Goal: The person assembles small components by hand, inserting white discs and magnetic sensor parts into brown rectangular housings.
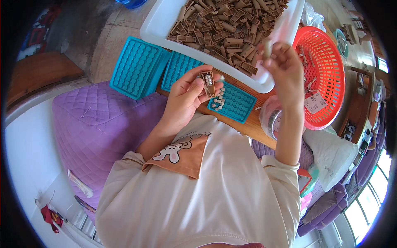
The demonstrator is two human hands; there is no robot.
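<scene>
My left hand (188, 89) grips a small brown plastic case (208, 82), its open side up, with several silver button cells inside. A small shiny piece shows by its fingertips. Raised over the right side of the white bin, my right hand (285, 68) is blurred by motion. Its fingers are pinched around a pale, tan, elongated piece whose kind I cannot make out. Just below the left hand lies a teal tray (237, 103) of round pockets, with loose button cells (218, 100) on its left part. Many similar brown plastic cases (223, 31) fill the white bin (184, 48).
Teal trays are stacked at the left (136, 66), beside another teal tray (178, 68). A red plastic basket (337, 78) holding small parts and a paper label stands at the right. A clear round container (269, 120) sits near the wooden table edge (260, 138). Purple quilted seating (95, 120) is at left.
</scene>
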